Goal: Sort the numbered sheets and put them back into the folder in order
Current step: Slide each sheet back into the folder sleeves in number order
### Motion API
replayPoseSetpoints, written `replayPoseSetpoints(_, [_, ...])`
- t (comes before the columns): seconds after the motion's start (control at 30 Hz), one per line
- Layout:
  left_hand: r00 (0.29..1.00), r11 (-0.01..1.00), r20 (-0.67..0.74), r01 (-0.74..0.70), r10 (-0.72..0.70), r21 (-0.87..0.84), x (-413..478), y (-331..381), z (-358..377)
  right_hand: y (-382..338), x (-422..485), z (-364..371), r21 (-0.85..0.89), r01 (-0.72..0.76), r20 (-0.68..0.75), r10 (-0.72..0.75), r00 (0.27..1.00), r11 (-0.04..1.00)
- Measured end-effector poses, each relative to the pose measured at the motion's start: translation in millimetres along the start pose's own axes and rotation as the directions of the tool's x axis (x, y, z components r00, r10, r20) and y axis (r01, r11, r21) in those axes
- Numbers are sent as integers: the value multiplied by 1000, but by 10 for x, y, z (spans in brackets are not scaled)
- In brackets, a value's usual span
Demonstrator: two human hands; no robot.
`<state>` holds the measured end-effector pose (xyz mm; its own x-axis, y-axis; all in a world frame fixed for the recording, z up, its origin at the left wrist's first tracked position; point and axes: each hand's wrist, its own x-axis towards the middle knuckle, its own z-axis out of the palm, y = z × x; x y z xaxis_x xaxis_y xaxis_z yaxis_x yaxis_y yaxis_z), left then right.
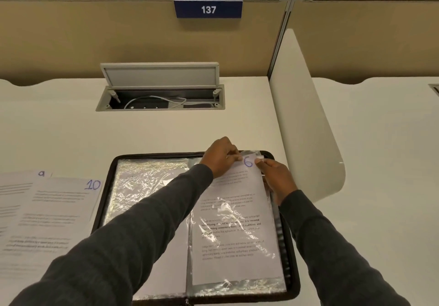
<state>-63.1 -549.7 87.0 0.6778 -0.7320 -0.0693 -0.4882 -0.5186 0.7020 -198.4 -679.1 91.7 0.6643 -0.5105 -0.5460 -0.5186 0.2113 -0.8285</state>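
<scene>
Handling sheet 6 (235, 210) calls for a light touch, I judge: it is a single thin leaf, limp and easy to crease, and the clear sleeve (237, 284) around it looks slick and crinkly, so it may cling or buckle. Take hold at the top edge, as you do now, and not by the middle, where paper would bow. Your left hand (221, 157) pinches the top edge at 12 o'clock of the sheet, fingers curled over it. Your right hand (275, 175) pinches the top corner at 1 o'clock, just beside the written 6; whether it also grips the sleeve film I cannot tell. The two hands sit close together, nearly touching. The sheet lies in the right half of the open folder (104, 201), which rests flat on the worktop (166, 130) in front of you. Counting: one folder, two sleeve pages showing, and three sheets whose numbers read, namely 6, sheet 10 (59, 210) and sheet 9 (21, 182), the last two loose at 9 o'clock of the folder. More paper lies under them, numbers hidden.
</scene>
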Motion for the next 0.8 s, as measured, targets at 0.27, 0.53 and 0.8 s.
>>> replayPoseSetpoints(0.27, [991,978,22,137,-136,-158,-112,63,47,129,-267,-210,-80,-39,195,54,979,996])
replayPoseSetpoints(0.53, [941,987,-320,142,-113,70,-301,55,12,205,-561,-218,-168,-84,307,134,942,982])
replayPoseSetpoints(0.8, [884,659,34,374,-467,-653,-1389,68,-940,-258,-1045,762,71,57,477,-84,875,996])
